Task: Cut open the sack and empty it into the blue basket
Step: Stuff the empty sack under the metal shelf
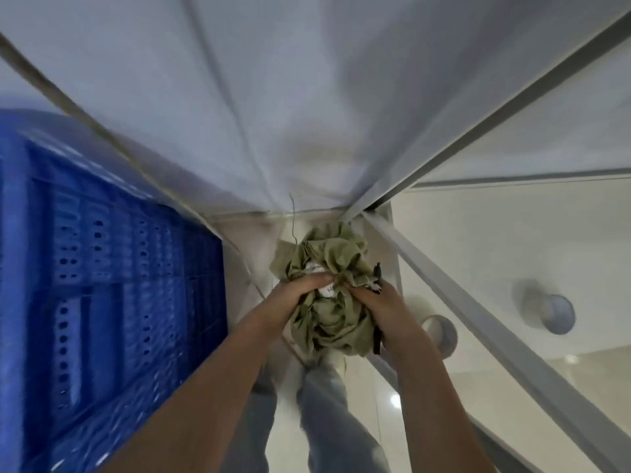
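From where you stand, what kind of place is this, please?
Probably a storage or workshop room indoors, though I cannot be sure. A large perforated blue basket stands beside the person, both hands grip a green sack, and the glossy floor and pale wall panels look utilitarian.

Person seen from above: both forearms bare, no sleeves in view; left hand [300,288] and right hand [382,312] without gloves or rings; legs in light blue jeans [327,421].
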